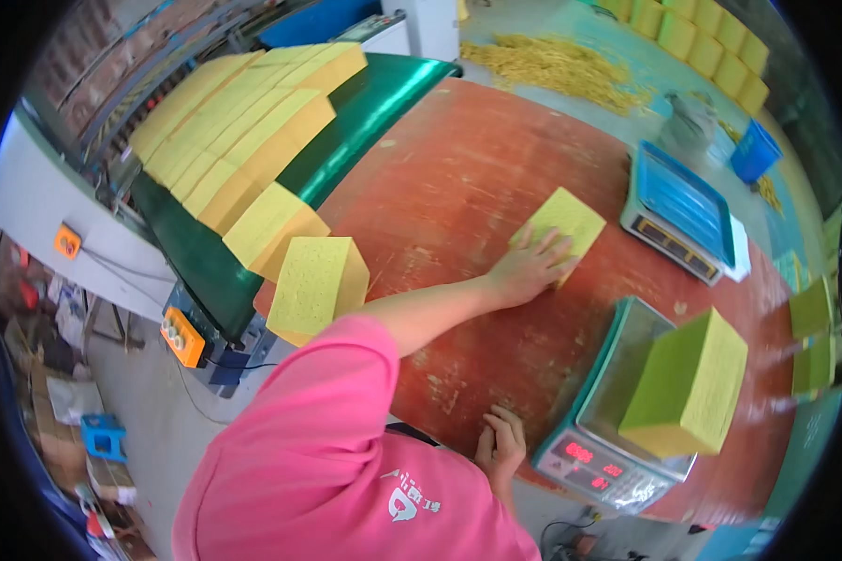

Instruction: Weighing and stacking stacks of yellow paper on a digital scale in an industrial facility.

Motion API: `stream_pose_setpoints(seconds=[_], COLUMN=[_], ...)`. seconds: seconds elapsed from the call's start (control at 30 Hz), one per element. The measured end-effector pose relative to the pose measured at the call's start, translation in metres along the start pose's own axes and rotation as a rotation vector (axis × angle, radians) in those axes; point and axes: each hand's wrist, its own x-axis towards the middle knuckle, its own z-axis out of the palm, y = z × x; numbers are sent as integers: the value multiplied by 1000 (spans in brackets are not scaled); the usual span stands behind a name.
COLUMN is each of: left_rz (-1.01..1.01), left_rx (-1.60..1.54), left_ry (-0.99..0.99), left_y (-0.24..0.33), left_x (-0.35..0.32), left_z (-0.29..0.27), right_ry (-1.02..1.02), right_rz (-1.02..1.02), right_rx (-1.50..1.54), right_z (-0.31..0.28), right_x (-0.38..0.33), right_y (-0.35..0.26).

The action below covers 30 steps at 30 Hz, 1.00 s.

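My left hand (533,267) reaches across a reddish-brown table and lies on a yellow block (571,222), its fingers spread over the block's top face. Close to the table's near edge rests my right hand (502,441), fingers curled, with nothing seen in it. Right of that hand is a digital scale (601,467) with a lit red display. A larger yellow-green block (690,388) stands on its metal pan. Two more yellow blocks, one with small dimples on its face (316,285) and one behind it (273,227), sit to the left of my left arm.
Rows of yellow blocks (243,122) lie along a green conveyor belt (360,122) on the left. A second scale with a blue tray (685,201) stands at the far right of the table (458,178). Beyond lie a yellow scrap heap (557,70) and a blue bin (756,151).
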Motion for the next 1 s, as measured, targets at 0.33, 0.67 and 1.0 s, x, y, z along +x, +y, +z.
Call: stream_pose_setpoints(seconds=[0.33, 0.67, 1.0], left_rz=[-167, -597, -934], left_rx=[80, -1288, -1570], left_ry=[-474, -152, -758], left_y=[-95, 69, 184], left_x=[149, 115, 160], left_z=[64, -45, -115], right_ry=[-24, -59, -294], right_rz=[2, 185, 344], right_rx=[-189, 255, 867], right_z=[8, -23, -237], right_x=[10, 11, -20], right_y=[-13, -15, -37])
